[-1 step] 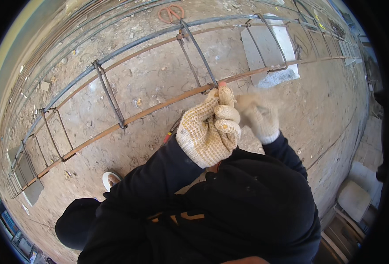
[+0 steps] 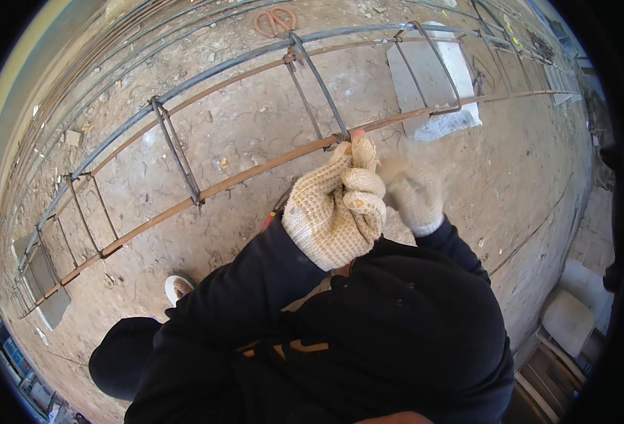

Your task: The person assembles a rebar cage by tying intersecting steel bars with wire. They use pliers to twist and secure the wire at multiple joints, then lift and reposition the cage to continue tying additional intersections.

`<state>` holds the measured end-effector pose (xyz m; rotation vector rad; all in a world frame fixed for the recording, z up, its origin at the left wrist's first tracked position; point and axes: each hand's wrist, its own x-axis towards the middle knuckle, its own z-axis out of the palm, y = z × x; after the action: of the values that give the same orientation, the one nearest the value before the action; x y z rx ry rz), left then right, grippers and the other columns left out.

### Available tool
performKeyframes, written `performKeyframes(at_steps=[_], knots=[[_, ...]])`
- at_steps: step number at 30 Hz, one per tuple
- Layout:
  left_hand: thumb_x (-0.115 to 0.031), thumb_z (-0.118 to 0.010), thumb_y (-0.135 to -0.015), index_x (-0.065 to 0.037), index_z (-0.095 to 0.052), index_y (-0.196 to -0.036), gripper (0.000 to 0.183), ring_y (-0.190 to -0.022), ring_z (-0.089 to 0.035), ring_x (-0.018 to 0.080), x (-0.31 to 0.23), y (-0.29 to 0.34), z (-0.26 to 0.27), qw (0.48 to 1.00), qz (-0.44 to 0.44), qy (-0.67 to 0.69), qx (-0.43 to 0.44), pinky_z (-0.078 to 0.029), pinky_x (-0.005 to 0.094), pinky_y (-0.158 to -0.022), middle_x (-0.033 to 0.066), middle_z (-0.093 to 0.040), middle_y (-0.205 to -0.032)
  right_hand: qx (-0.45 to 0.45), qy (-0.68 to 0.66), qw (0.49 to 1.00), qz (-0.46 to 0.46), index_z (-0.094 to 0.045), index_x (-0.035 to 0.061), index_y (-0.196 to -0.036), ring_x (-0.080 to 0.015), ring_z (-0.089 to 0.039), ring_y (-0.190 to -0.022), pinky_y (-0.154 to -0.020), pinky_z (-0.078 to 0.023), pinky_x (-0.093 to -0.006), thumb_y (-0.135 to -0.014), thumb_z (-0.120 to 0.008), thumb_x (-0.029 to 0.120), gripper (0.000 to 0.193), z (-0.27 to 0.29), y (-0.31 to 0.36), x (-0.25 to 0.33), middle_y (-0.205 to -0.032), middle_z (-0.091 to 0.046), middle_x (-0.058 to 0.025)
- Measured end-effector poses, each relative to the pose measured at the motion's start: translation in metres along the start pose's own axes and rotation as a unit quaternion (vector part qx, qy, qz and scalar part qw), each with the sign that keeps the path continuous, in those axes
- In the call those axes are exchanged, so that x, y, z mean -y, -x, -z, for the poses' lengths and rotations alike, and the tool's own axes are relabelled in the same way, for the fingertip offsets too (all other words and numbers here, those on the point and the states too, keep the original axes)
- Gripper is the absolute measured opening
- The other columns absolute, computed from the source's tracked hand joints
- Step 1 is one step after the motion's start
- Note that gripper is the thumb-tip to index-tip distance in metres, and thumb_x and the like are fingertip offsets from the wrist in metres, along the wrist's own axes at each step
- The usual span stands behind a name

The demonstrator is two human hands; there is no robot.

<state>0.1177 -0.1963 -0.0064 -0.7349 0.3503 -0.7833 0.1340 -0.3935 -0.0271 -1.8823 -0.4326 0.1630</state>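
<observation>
A long rebar cage [image 2: 262, 169] with rusty and grey bars and square stirrups runs across the ground in front of me. My left hand [image 2: 336, 205], in a cream knitted glove with yellow dots, is closed at the near bar. Its bare index fingertip presses where a stirrup [image 2: 320, 88] meets that bar. What its curled fingers hold, if anything, is hidden. Just right of it, partly behind it, is my right hand [image 2: 421, 198], gloved too and smeared by motion, so its fingers cannot be read. A tool with a red and yellow handle [image 2: 272, 215] shows beside my left wrist.
Orange-handled shears [image 2: 274, 22] lie beyond the cage. Under its right part is a grey-white slab [image 2: 435, 127], and another flat piece [image 2: 52, 309] is at the far left. More long bars [image 2: 125, 60] stretch along the back. A pale chair [image 2: 568, 321] stands at lower right.
My right hand has shifted slightly toward my left hand and remains blurred. My left hand and the cage keep practically the same place.
</observation>
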Motion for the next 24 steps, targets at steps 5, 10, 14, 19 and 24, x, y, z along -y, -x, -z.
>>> performKeyframes(at_steps=[5, 10, 14, 19, 24], knots=[[-0.026, -0.045, -0.104, -0.004, -0.060, -0.126, 0.034, -0.073, -0.060, 0.0109, 0.002, -0.002, -0.011, 0.996, -0.038, -0.047, -0.072, -0.051, 0.0249, -0.060, 0.0033, -0.069, -0.114, 0.015, 0.013, 0.999, -0.034, -0.069, 0.0065, -0.105, -0.0335, -0.070, -0.086, -0.074, -0.056, -0.0387, -0.083, -0.069, 0.013, 0.022, -0.030, 0.029, -0.044, -0.099, -0.071, -0.0144], [-0.043, -0.042, -0.104, 0.006, -0.050, -0.133, 0.058, -0.064, -0.056, 0.0090, 0.002, 0.012, -0.011, 0.977, 0.001, -0.200, -0.073, -0.048, 0.0233, -0.051, 0.0118, -0.068, -0.113, 0.059, 0.194, 0.977, 0.067, -0.067, 0.0087, -0.114, -0.0332, -0.069, -0.091, -0.077, -0.056, -0.0394, -0.079, -0.071, 0.008, 0.035, -0.003, 0.029, -0.055, -0.103, -0.071, -0.0130], [-0.057, -0.042, -0.100, 0.008, -0.057, -0.125, 0.071, -0.056, -0.057, 0.0168, -0.005, 0.057, 0.007, 0.872, -0.083, -0.421, -0.235, -0.043, 0.0230, -0.046, 0.0196, -0.069, -0.095, -0.027, 0.456, 0.863, 0.218, -0.066, 0.0098, -0.117, -0.0291, -0.070, -0.091, -0.075, -0.056, -0.0371, -0.081, -0.069, 0.004, 0.036, 0.027, 0.016, -0.007, -0.107, -0.071, -0.0133], [-0.043, -0.056, -0.096, 0.001, -0.066, -0.107, 0.047, -0.067, -0.067, 0.0217, -0.036, 0.117, 0.043, 0.531, -0.166, -0.724, -0.409, -0.050, 0.0298, -0.055, 0.0169, -0.072, -0.084, -0.137, 0.519, 0.823, 0.184, -0.073, 0.0065, -0.101, -0.0321, -0.071, -0.074, -0.065, -0.056, -0.0385, -0.087, -0.072, 0.026, 0.024, 0.052, -0.022, 0.106, -0.091, -0.072, -0.0147], [-0.041, -0.065, -0.086, -0.004, -0.063, -0.110, 0.044, -0.085, -0.069, 0.0361, -0.072, 0.138, 0.085, 0.099, -0.164, -0.878, -0.439, -0.054, 0.0447, -0.077, 0.0179, -0.071, -0.087, 0.220, 0.616, 0.757, -0.012, -0.073, -0.0012, -0.085, -0.0358, -0.068, -0.064, -0.062, -0.055, -0.0400, -0.089, -0.058, 0.060, 0.063, -0.005, -0.088, 0.141, -0.064, -0.063, -0.0242]])
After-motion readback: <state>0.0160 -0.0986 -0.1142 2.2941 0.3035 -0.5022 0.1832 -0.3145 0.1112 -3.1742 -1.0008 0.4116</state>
